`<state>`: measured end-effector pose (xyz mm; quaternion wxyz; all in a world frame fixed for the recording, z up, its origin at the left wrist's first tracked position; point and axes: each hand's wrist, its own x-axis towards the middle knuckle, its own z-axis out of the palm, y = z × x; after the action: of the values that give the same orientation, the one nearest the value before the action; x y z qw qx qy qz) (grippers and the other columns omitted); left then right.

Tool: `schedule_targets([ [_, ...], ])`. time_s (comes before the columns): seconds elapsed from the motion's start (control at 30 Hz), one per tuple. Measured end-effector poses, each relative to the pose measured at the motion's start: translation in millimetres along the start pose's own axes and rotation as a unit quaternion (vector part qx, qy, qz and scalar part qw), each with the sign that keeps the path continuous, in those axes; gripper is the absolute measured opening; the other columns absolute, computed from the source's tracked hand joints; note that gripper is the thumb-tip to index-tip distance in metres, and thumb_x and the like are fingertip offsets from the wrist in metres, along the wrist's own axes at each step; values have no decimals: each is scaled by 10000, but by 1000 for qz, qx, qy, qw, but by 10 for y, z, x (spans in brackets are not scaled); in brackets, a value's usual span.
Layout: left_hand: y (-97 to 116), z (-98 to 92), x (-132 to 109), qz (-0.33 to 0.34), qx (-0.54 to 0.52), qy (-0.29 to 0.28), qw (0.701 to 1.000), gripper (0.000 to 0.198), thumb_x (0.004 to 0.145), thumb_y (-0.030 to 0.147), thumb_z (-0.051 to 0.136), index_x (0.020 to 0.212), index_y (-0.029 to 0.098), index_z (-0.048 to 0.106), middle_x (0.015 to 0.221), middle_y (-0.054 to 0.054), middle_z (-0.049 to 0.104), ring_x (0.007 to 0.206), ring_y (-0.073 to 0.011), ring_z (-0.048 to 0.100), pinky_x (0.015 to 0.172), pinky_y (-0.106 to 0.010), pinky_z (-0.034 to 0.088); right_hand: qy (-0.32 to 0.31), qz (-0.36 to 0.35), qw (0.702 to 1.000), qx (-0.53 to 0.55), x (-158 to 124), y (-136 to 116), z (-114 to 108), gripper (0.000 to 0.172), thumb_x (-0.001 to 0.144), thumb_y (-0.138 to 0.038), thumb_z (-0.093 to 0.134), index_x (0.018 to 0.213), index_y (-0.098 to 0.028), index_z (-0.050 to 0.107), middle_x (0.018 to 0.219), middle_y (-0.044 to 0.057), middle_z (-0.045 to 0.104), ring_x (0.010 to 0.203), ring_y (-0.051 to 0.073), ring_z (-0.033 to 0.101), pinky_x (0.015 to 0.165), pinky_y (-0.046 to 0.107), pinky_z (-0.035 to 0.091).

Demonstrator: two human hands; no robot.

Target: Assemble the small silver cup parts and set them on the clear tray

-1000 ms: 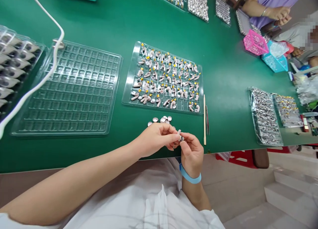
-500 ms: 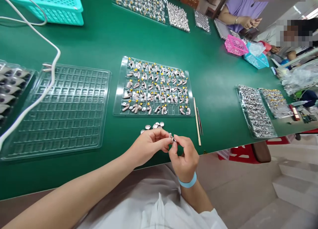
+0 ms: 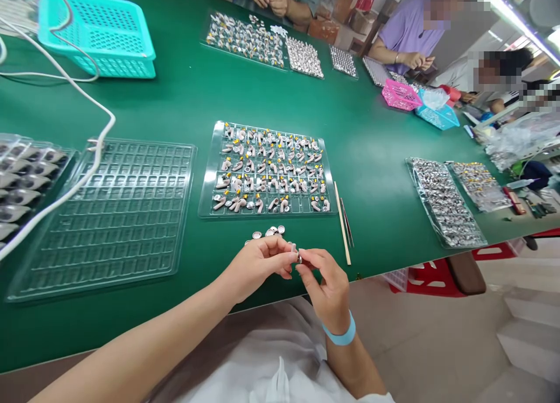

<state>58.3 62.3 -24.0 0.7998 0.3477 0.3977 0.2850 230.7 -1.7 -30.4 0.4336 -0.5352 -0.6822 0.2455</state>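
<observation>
Over the near edge of the green table (image 3: 184, 105), my left hand (image 3: 258, 263) and my right hand (image 3: 326, 283) meet, fingertips pinched together on a small earbud part (image 3: 297, 255). Just beyond my fingers lies a little heap of round silver caps (image 3: 268, 232). Behind them sits a clear tray (image 3: 210, 207) filled with several pale earbud shells with yellow tags. A thin wooden stick (image 3: 342, 222) and dark tweezers (image 3: 347, 223) lie to the right of that tray.
An empty clear tray (image 3: 109, 216) lies at left, crossed by a white cable (image 3: 65, 187). A teal basket (image 3: 98, 38) stands far left. Trays of silver parts (image 3: 444, 202) sit at right. Other people work at the far side near pink (image 3: 399, 95) and blue baskets (image 3: 437, 117).
The view has tilted up, so more of the far table and the co-workers shows. My hands stay joined on the small part at the table's edge.
</observation>
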Motion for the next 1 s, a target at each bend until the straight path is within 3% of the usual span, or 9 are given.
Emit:
schedule_targets([
  [0.23, 7, 3, 7, -10, -1, -8, 1000, 303, 707, 372, 828, 755, 134, 647, 690, 8, 644, 615, -109, 600, 658, -257, 547, 16, 28, 999, 17, -10, -3, 9, 234, 898, -123, 620, 1093, -249, 651, 972, 40, 658, 776, 142, 643, 674, 276, 566],
  [1.0, 9, 1, 17, -28, -22, -13, 999, 238, 702, 330, 823, 787, 134, 718, 735, -10, 684, 619, -111, 609, 667, -258, 553, 29, 17, 998, 58, -20, 134, 27, 334, 856, -90, 693, 1109, -307, 700, 979, 27, 707, 880, 175, 681, 737, 316, 580],
])
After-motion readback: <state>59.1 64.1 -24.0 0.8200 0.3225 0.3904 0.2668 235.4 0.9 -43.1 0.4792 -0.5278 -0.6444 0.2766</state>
